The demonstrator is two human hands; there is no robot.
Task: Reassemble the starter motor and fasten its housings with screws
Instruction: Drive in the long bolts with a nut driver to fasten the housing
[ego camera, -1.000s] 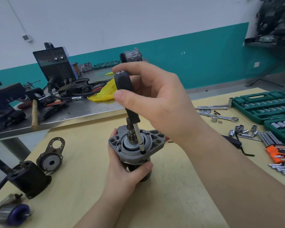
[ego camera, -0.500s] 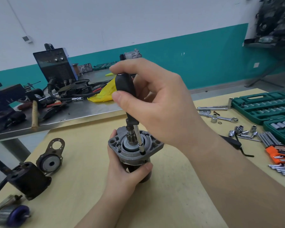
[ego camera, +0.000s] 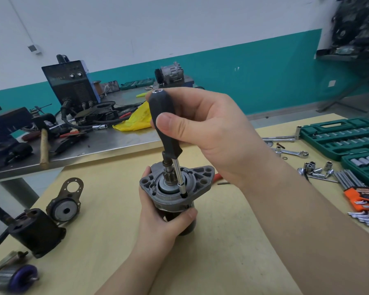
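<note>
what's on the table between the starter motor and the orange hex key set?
Head view: mostly the right hand and forearm cover that stretch. Visible past them are a red-handled tool beside the starter motor, loose sockets, then the orange hex key set.

The left hand (ego camera: 160,220) reaches up from below, fingers wrapped round the motor (ego camera: 175,188), thumb across its front. The right hand (ego camera: 202,133) is raised above it, forearm slanting in from the lower right, fingers and thumb closed on the driver (ego camera: 163,122).
</note>
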